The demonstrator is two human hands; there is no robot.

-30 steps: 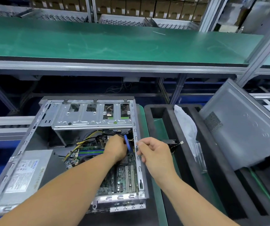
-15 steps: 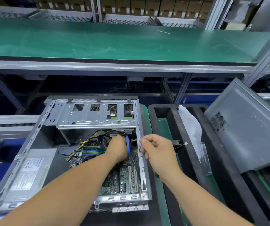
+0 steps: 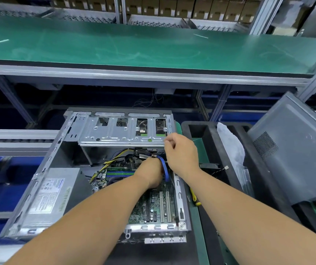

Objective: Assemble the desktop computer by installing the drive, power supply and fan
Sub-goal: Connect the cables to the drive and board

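Lying on its side with the panel off, the open grey steel computer case (image 3: 57, 167) holds a silver boxed power supply (image 3: 48, 196) with a white label in its near-left corner, a green motherboard (image 3: 153, 205) across its floor, and a perforated silver drive cage (image 3: 122, 131) along its far end. Yellow and black power wires (image 3: 113, 159) run beneath the cage. The left hand (image 3: 151, 175) reaches under the cage edge beside a flat blue data cable (image 3: 165, 170); its fingers are hidden, so its grip cannot be told. The right hand (image 3: 182, 152), fingers curled, pinches at the cage's right end; what it pinches is too small to tell. Right of the case, a black foam tray (image 3: 208, 134) holds a white plastic bag (image 3: 229, 148) and a leaning grey vented side panel (image 3: 294, 148).
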